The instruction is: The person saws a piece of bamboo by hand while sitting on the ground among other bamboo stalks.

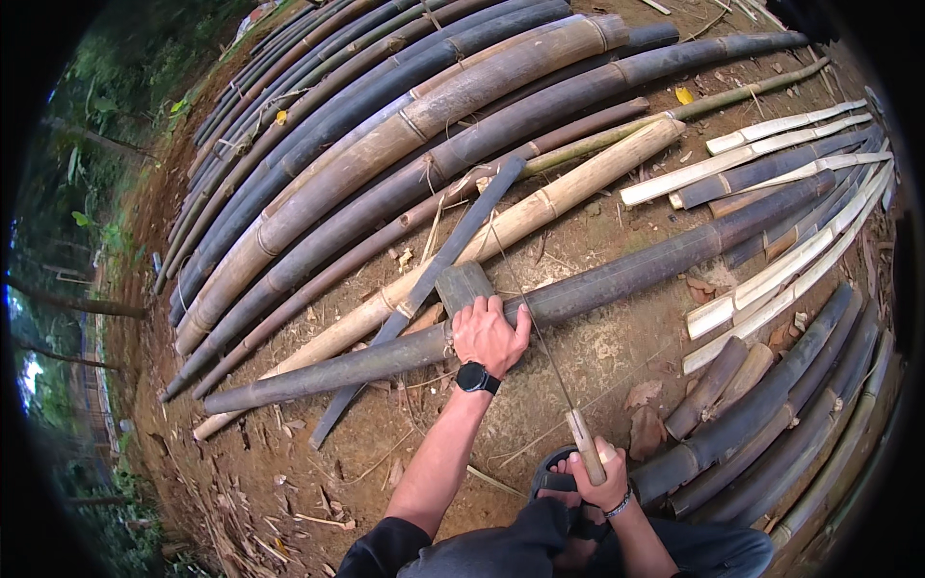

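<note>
**Bamboo pole (621, 274) under our left grip (491, 337), saw (575, 421) in our right grip (601, 477)**

In head view, our right grip is closed around wooden handle (587, 450); the thin blade (553, 372) crosses the pole just beside our left grip. That one lies over the pole; how firmly it closes, we cannot tell. The pole passes above a pale pole (549, 199).

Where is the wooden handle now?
Head view, right of bottom centre: the wooden handle is in the right hand, its blade crossing the dark pole beside the left hand.
</note>
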A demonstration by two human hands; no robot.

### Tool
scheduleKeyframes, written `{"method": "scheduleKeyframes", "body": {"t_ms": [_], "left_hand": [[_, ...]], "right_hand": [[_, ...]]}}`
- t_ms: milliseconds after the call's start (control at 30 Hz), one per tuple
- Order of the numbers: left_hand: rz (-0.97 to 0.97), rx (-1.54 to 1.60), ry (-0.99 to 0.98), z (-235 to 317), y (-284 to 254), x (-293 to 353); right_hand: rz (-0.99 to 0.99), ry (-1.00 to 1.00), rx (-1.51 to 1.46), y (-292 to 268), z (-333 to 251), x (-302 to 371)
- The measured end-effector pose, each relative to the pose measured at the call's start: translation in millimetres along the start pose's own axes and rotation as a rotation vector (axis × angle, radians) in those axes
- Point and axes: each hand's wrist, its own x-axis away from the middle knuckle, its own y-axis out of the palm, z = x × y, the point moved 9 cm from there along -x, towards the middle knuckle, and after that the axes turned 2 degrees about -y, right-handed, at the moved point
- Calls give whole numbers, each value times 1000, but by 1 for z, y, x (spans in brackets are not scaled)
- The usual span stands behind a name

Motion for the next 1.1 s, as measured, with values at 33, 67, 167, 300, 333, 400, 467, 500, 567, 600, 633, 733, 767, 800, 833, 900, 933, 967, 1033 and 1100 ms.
{"method": "scheduleKeyframes", "body": {"t_ms": [33, 67, 167, 300, 333, 400, 467, 500, 567, 600, 633, 733, 767, 800, 833, 900, 933, 967, 1033, 1100], "left_hand": [[-12, 5, -3, 3, 0, -1], [-15, 18, -15, 2, 2, 0], [-12, 30, -26, -4, 4, 0], [40, 0, 8, 0, -1, 0], [62, 5, 7, -1, -2, -2], [34, 39, -19, -4, 3, -2], [31, 35, -16, -6, 3, 0], [36, 28, -13, -7, 2, -1], [50, -2, 11, -2, 2, 2], [52, -9, 18, 0, 2, 2], [55, -16, 25, 2, 1, 1], [17, 2, -21, -6, 5, 3], [-1, 0, -28, -6, 4, 0], [-3, -6, -28, -5, 3, 0], [14, -19, -8, -3, 3, 2], [57, -43, 20, 4, 0, 4], [58, -30, 12, 3, -1, 2], [39, -29, 4, 1, -1, 0], [2, -26, -15, -1, 2, -3], [16, -30, -9, 2, 0, 0]], "right_hand": [[6, -20, 8, -3, -1, 2], [-5, -5, 39, -1, -1, -1], [8, 43, -29, 11, 4, -22], [5, -28, 1, -6, -1, 3], [9, 4, 18, -7, 4, 6], [-14, 43, -8, 0, 12, -5], [2, 11, 30, 7, 12, -20], [-8, 13, 18, 7, 12, -15], [-27, 19, -3, 3, 11, 2], [-4, 12, -39, -3, 1, 4], [5, -1, -22, 0, 3, 1], [-10, 22, -16, 6, 11, -16], [-6, 36, -34, 5, 11, -15], [-3, 50, -53, 5, 12, -11], [-1, 63, -72, 5, 14, -4], [9, 104, -101, 4, 18, 6], [20, 83, -59, 3, 16, 6], [29, 75, -20, 3, 10, 3], [46, 14, -30, 7, 7, -10], [36, 21, -23, 4, 10, -12]]}}
